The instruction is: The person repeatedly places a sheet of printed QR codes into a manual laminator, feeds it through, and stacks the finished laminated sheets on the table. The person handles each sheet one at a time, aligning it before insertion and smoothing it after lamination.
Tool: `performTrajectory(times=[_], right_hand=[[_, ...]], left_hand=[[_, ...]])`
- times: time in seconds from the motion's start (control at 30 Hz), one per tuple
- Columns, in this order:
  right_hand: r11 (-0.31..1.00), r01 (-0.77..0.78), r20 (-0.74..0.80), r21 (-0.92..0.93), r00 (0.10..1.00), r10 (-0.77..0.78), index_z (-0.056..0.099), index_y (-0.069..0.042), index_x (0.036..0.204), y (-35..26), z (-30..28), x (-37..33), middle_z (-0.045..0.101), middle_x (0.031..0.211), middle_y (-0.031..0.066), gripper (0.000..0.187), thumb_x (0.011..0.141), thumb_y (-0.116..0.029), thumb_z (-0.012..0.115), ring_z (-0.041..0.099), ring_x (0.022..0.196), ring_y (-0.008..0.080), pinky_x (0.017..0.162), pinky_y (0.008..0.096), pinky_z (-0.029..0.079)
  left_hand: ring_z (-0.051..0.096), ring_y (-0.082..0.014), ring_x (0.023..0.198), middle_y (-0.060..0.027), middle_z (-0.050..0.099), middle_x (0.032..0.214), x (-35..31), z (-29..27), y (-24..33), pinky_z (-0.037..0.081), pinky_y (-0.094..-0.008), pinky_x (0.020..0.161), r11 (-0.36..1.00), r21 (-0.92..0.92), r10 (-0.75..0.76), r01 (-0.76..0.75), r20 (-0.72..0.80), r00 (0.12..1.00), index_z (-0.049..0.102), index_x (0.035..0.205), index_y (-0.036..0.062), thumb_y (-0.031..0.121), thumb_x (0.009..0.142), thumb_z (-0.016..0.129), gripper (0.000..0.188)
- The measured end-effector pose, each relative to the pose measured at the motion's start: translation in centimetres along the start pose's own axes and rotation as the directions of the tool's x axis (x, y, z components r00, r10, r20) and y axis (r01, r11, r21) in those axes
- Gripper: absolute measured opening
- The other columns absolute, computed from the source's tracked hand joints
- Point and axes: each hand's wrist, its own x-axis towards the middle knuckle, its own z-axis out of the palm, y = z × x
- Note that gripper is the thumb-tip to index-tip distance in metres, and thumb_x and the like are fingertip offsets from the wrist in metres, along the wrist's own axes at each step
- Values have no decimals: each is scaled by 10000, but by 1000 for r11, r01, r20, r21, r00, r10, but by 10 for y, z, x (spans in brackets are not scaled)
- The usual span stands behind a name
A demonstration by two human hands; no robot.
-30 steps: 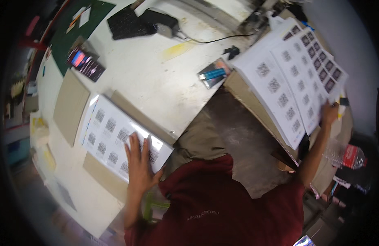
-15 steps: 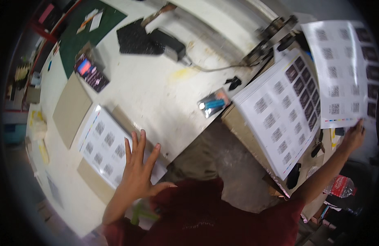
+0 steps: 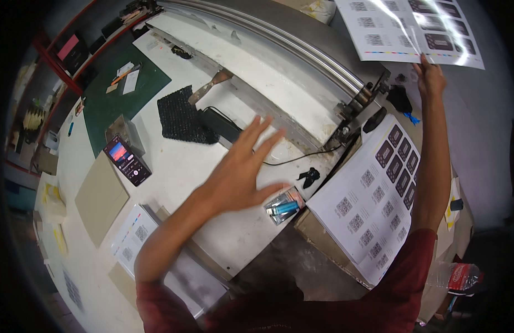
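My right hand (image 3: 432,77), arm stretched far forward, pinches the near edge of a printed sheet (image 3: 390,33). The glossy sheet carries square codes and dark labels and hangs raised at the upper right. Over the white table, my left hand (image 3: 237,172) is in the air with its fingers spread, holding nothing. Below my right arm lies a stack of similar printed sheets (image 3: 354,233) on a cardboard-coloured support. A second stack of printed sheets (image 3: 179,272) rests on the table at lower left, partly covered by my left forearm.
Beyond the table runs a machine with long metal rollers (image 3: 290,41). On the table are a lit phone (image 3: 128,161), a grey-brown board (image 3: 101,197), a green cutting mat (image 3: 121,94), a black textured pad (image 3: 182,116) and a blue lighter (image 3: 283,208). A plastic bottle (image 3: 462,276) lies at right.
My right hand has carried the sheet forward and upward, away from the stack. My left hand has risen from above the lower-left stack and moved forward and right, fingers still spread.
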Motion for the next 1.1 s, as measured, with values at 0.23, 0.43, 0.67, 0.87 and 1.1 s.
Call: performTrajectory(times=[0.23, 0.43, 0.67, 0.87, 1.1], right_hand=[[983, -150, 162, -103, 973, 166, 586, 108, 1121, 50, 103, -17, 673, 1063, 193, 259, 919, -24, 679, 710, 934, 278, 755, 349, 660], [786, -122, 300, -606, 880, 368, 617, 58, 1088, 34, 111, -44, 685, 1041, 155, 653, 815, -502, 812, 705, 899, 229, 808, 312, 591], [758, 318, 131, -570, 946, -298, 661, 40, 930, -26, 76, -123, 699, 864, 88, 500, 852, -434, 803, 670, 795, 154, 742, 276, 526], [294, 952, 676, -90, 275, -684, 624, 29, 972, -36, 92, -290, 653, 903, 150, 282, 749, -68, 766, 606, 811, 301, 815, 408, 428], [283, 929, 790, -240, 356, -498, 643, 22, 1102, -8, 171, -370, 660, 1128, 188, 322, 800, -68, 713, 635, 1098, 390, 1034, 553, 436]], left_hand=[[558, -346, 1255, -238, 539, 1378, 88, 19, -91, 474, -422, 1038, 928, -253, -323, 275, -173, 931, 474, 1417, -29, 331, 861, 787, 732], [582, -292, 1220, -229, 566, 1337, 154, 20, -120, 511, -389, 983, 529, -776, -675, 344, -139, 725, 395, 1433, -108, 369, 881, 770, 820], [667, -246, 1044, -174, 663, 1179, 105, -8, -147, 552, -339, 899, 233, -960, -765, 155, -82, 639, 544, 1262, -98, 182, 891, 721, 498], [706, -258, 980, -231, 665, 1164, 1, -89, -110, 581, -336, 883, 194, -965, -773, 176, -40, 633, 554, 1217, -162, 88, 875, 679, 442], [707, -278, 1011, -226, 662, 1200, -93, -169, -46, 588, -367, 893, 245, -969, -759, -3, -194, 622, 556, 1231, -134, 84, 906, 651, 403]])
